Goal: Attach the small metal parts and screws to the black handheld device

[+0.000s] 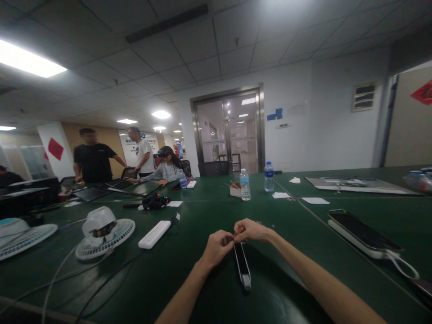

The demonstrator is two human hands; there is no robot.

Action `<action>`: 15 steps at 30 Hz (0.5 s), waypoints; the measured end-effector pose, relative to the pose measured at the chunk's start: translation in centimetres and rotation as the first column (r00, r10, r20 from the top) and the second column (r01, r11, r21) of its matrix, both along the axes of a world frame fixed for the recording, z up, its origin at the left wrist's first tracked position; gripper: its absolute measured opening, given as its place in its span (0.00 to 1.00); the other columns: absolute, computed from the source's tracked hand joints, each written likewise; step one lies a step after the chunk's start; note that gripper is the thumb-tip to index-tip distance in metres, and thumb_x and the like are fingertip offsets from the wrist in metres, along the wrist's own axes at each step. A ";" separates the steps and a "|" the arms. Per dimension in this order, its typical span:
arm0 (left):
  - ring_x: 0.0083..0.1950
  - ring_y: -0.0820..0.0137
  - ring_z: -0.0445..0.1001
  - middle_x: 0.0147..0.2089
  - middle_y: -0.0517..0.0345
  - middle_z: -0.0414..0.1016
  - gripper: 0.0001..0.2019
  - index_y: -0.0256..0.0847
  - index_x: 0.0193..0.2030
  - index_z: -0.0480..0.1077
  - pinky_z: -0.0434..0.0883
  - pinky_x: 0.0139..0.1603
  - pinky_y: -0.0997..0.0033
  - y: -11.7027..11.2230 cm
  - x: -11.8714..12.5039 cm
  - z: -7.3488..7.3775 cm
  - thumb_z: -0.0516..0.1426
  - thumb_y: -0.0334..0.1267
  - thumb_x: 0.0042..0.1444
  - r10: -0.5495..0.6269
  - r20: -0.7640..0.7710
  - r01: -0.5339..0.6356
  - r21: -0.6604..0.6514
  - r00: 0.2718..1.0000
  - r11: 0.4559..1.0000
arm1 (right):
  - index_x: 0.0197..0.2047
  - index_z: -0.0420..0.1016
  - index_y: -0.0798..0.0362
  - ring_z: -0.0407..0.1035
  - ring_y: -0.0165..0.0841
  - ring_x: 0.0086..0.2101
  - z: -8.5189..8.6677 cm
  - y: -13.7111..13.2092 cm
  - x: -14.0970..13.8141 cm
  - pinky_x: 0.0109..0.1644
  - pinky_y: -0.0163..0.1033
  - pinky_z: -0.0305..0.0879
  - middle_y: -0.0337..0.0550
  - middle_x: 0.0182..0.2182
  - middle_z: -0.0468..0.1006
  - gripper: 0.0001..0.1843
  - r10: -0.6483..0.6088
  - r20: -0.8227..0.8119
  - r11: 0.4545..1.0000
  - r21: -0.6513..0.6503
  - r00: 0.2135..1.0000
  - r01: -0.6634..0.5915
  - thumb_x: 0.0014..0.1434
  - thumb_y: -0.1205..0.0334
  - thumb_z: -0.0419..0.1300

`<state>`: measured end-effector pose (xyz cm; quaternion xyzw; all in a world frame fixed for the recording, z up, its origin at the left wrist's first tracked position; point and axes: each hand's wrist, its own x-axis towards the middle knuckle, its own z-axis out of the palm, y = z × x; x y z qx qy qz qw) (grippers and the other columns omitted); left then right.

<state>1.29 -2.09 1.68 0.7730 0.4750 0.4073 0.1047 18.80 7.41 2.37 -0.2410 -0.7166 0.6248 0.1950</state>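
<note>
On the green tabletop (pixel 189 279), a slim long object (pixel 242 264) with a black face and a pale rim lies pointing toward me, a light grey tip at its near end. Over its far end my left hand (pixel 216 248) is closed, thumb and fingertips pinched together. My right hand (pixel 249 230) meets it there, also in a pinch, the fingertips of both hands touching or nearly so. Whatever sits between the fingers is too small and covered to name. Both forearms reach in from the front edge.
Left are a white power strip (pixel 154 234), a fan part on a round white grille (pixel 105 238) and loose cables (pixel 67 274). Ahead stand water bottles (pixel 245 185) (pixel 269 177) and a small box (pixel 235 191). A phone (pixel 364 231) lies right. People (pixel 92 155) are at the far left.
</note>
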 end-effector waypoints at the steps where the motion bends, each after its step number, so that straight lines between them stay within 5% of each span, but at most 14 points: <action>1: 0.27 0.75 0.64 0.29 0.58 0.73 0.08 0.37 0.36 0.75 0.63 0.28 0.76 0.1 0.0 -0.1 0.57 0.38 0.53 0.006 -0.010 -0.006 0.004 1.000 1.000 | 0.29 0.66 0.58 0.69 0.27 0.26 -0.1 0.1 0.0 0.27 0.30 0.57 0.40 0.25 0.77 0.18 -0.002 -0.002 1.000 0.000 1.000 0.002 0.38 0.62 0.70; 15: 0.30 0.73 0.69 0.33 0.57 0.75 0.10 0.39 0.43 0.74 0.65 0.33 0.74 0.7 -0.5 -1.1 0.55 0.36 0.56 0.051 -0.129 -0.040 0.085 0.990 0.996 | 0.26 0.67 0.57 0.62 0.23 0.21 -0.1 -0.2 -0.9 0.24 0.29 0.54 0.34 0.20 0.72 0.14 -0.120 0.005 0.985 0.127 0.993 0.119 0.39 0.64 0.67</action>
